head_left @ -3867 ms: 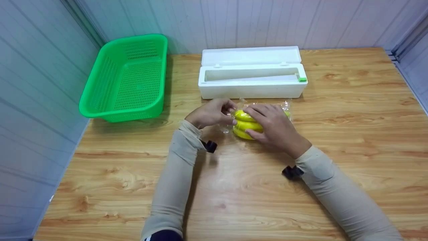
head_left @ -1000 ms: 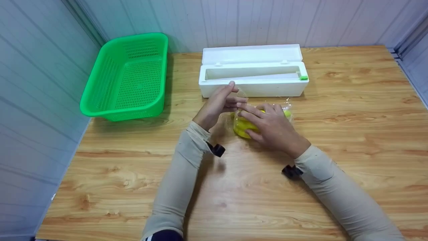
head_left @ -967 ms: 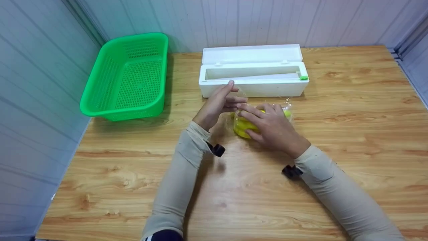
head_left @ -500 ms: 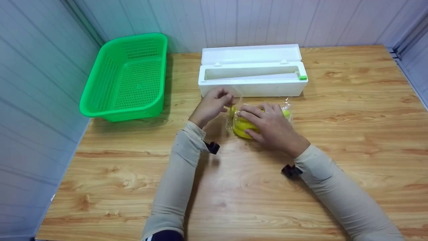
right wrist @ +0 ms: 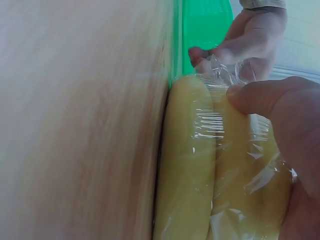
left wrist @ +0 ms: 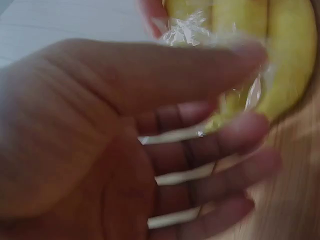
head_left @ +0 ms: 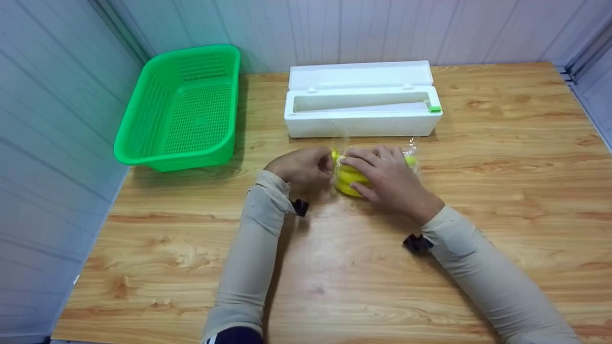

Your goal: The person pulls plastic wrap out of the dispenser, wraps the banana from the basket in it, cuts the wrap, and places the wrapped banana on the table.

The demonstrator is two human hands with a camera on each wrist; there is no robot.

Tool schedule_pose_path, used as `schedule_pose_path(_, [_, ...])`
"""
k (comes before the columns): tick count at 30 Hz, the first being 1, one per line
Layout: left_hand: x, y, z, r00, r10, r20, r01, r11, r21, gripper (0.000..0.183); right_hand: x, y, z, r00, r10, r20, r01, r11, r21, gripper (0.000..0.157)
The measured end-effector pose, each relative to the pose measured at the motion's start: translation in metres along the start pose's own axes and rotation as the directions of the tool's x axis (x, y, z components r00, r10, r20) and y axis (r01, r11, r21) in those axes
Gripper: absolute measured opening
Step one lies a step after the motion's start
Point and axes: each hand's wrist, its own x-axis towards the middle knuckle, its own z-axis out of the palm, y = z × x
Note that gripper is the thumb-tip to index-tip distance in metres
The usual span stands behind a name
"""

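A bunch of yellow bananas [head_left: 346,183] lies on the table, wrapped in clear plastic film [right wrist: 207,122]. My right hand [head_left: 389,184] holds the bunch from above, fingers curved over it and thumb on its near side. At the left end of the bunch is my left hand [head_left: 306,166], thumb and fingers apart around the loose film there. In the left wrist view, the left hand's thumb reaches across in front of the bananas [left wrist: 290,55], its fingers spread below. The right wrist view has the right thumb pressing on the wrapped fruit.
Behind the bananas stands a long white box [head_left: 363,125] with its lid [head_left: 361,76] raised and a green piece [head_left: 434,109] at its right end. A green plastic basket [head_left: 230,124] sits at the back left. Panelled walls bound the wooden table [head_left: 502,205].
My left hand was raised at the white box's front, then came down and toward me to the bananas' left end. The right hand has stayed on the bunch.
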Motion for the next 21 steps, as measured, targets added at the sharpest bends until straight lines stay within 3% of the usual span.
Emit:
schedule_pose_path(3, [0.004, 0.003, 0.001, 0.996, 0.072, -0.051, -0.074, 0.997, -0.036, 0.010, 0.000, 0.000, 0.000, 1.000, 0.003, -0.002, -0.003, 1.000, -0.002, 0.052])
schedule_pose_path(7, [0.006, 0.003, 0.000, 0.985, 0.120, -0.124, -0.137, 0.980, -0.144, 0.008, 0.000, 0.000, -0.001, 1.000, 0.010, 0.004, -0.010, 1.000, -0.001, 0.053])
schedule_pose_path(11, [0.007, 0.000, 0.001, 0.973, 0.149, -0.178, -0.198, 0.933, -0.301, 0.008, 0.000, 0.000, -0.001, 1.000, 0.028, 0.013, -0.028, 1.000, 0.009, 0.055])
schedule_pose_path(17, [0.015, -0.007, 0.009, 0.963, 0.119, -0.242, -0.230, 0.830, -0.507, 0.005, 0.000, 0.001, -0.001, 0.999, 0.040, 0.013, -0.040, 0.998, 0.044, 0.056])
schedule_pose_path(19, [0.019, -0.007, 0.012, 0.956, 0.101, -0.275, -0.235, 0.827, -0.512, 0.004, 0.000, 0.001, -0.001, 0.999, 0.045, 0.012, -0.045, 0.997, 0.055, 0.055])
schedule_pose_path(21, [0.021, -0.007, 0.015, 0.945, 0.085, -0.315, -0.236, 0.844, -0.482, 0.004, 0.000, 0.001, -0.001, 0.998, 0.054, 0.013, -0.055, 0.996, 0.068, 0.054])
